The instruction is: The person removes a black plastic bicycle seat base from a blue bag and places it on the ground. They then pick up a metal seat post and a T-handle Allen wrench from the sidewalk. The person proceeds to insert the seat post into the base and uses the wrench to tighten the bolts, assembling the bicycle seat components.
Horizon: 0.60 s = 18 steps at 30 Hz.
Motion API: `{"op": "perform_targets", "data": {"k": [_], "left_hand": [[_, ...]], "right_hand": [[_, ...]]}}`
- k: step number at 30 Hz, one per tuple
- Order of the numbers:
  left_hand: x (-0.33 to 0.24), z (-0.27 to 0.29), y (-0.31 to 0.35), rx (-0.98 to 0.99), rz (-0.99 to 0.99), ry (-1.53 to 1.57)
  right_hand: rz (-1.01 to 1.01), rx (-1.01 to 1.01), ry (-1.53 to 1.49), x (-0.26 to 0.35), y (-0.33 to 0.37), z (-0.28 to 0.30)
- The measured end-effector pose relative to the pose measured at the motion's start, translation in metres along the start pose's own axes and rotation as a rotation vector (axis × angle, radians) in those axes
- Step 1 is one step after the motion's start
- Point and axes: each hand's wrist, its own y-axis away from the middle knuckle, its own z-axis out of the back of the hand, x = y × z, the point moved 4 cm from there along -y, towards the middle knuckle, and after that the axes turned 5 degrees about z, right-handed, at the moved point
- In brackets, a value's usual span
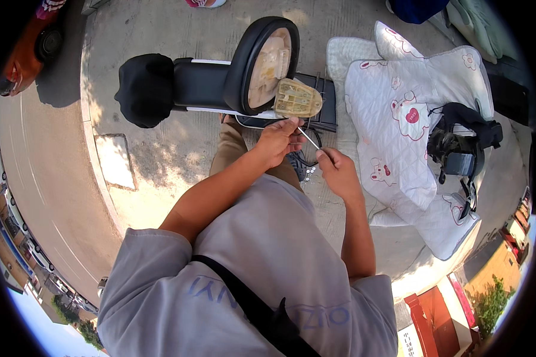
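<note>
My right hand (338,169) is closed around a screwdriver (308,138); its slim metal shaft points up and left, and the handle is hidden in the fist. My left hand (280,143) is closed at the shaft's tip, its fingers pinched together; what they hold there is too small to make out. Just beyond the hands, a black scooter seat (262,65) stands tipped up, showing its cream plastic underside. A yellowish, ribbed plastic piece (298,99) sits at the seat's lower right edge, close above my left fingers.
Left of the seat stretches a long black seat section (201,85) with a black rounded cover (146,89) at its end. A quilted white cover (387,119) lies to the right, with dark gear (458,149) on it. A black cable (307,160) hangs below the hands.
</note>
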Motion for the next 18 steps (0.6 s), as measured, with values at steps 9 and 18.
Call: {"op": "perform_targets", "data": {"k": [9, 18], "left_hand": [[0.004, -0.011, -0.011, 0.124, 0.064, 0.113], [0.002, 0.006, -0.047, 0.186, 0.107, 0.225]], "right_hand": [[0.236, -0.321, 0.434, 0.029, -0.024, -0.03], [0.138, -0.264, 0.579, 0.04, -0.056, -0.044]]}}
